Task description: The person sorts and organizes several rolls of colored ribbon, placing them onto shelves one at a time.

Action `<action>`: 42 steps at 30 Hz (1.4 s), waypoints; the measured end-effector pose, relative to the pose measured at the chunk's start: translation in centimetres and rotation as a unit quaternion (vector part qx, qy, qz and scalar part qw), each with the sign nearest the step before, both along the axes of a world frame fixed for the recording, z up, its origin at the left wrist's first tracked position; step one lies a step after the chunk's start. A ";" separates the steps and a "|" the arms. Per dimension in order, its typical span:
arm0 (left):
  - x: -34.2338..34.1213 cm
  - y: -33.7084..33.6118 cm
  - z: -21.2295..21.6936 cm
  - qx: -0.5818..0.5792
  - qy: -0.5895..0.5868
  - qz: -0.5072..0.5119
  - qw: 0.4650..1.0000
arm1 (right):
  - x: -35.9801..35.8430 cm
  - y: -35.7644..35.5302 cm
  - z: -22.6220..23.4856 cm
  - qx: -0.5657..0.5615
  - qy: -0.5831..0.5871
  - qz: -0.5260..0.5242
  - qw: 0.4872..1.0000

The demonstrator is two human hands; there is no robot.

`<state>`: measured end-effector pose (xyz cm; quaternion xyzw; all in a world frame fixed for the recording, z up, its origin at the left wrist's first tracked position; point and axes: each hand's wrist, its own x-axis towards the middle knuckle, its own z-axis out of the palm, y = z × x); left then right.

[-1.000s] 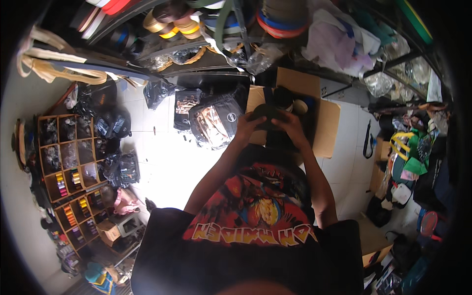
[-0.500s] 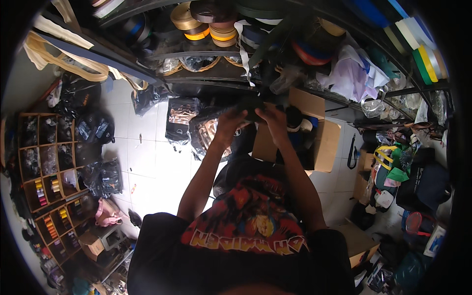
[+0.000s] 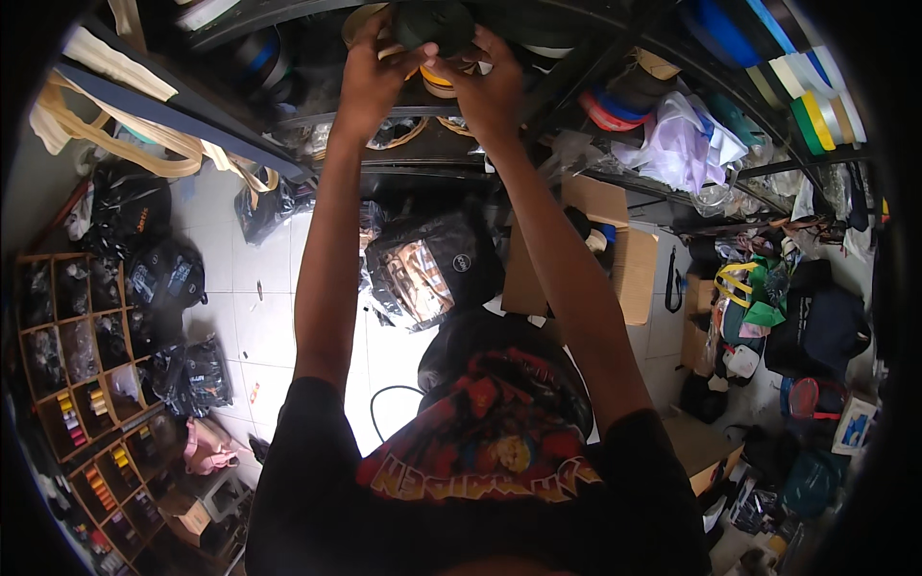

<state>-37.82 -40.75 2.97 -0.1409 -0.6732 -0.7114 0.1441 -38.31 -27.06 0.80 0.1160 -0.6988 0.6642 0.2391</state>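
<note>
Both my arms reach up to the shelf at the top of the view. Between my hands is a dark green roll of webbing, held in front of other rolls. My left hand closes on its left side, with the thumb along the lower edge. On the right side, my right hand grips the roll with its thumb near the left one. Behind and below it, a yellow-banded roll shows in part, mostly covered by my fingers. A tan roll stands at the left, partly hidden by my left hand.
A dark metal shelf spans the top. Below it an open cardboard box and plastic-wrapped bags sit on the tiled floor. A wooden compartment rack of thread spools stands left. Webbing rolls fill the upper right.
My hands have carried the dark green roll from above the floor and box up to the shelf's rolls. My arms are now stretched farther forward.
</note>
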 end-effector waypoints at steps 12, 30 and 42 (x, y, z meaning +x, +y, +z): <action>-9.1 -2.3 -2.0 -0.365 -0.109 0.047 0.923 | -3.2 -3.3 -0.2 0.050 -0.059 -0.244 0.967; -8.0 -1.5 -2.3 -0.266 0.072 0.183 0.944 | -3.5 -3.5 -2.0 0.078 0.034 -0.260 0.962; -1.0 0.2 -6.1 -0.059 0.105 0.289 0.950 | 7.3 1.3 -9.4 0.084 -0.077 -0.051 0.992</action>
